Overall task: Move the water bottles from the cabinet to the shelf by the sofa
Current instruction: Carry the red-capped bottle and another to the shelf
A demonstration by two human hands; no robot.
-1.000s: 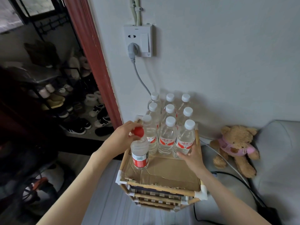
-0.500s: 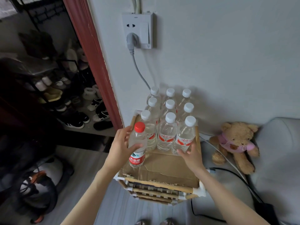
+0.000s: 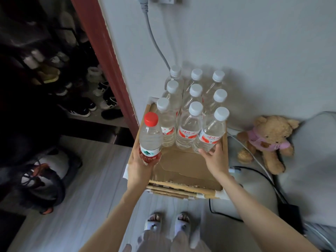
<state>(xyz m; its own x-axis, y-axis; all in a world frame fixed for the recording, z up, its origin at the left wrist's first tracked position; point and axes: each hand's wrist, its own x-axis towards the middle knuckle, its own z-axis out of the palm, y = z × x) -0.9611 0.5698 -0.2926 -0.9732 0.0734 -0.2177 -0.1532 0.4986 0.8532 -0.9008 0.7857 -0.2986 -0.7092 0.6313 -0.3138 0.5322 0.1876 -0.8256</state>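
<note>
Your left hand grips the red-capped bottle low. It looks full, heavy and slippery. Your right hand rests open.

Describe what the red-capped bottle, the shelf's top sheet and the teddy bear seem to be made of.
Red-capped bottle: clear glossy plastic, see-through with ribbed walls.
Top sheet: brown matte cardboard, judging by its frayed front edge.
Teddy bear: tan plush with fuzzy pile, wearing a pink fabric top.
</note>
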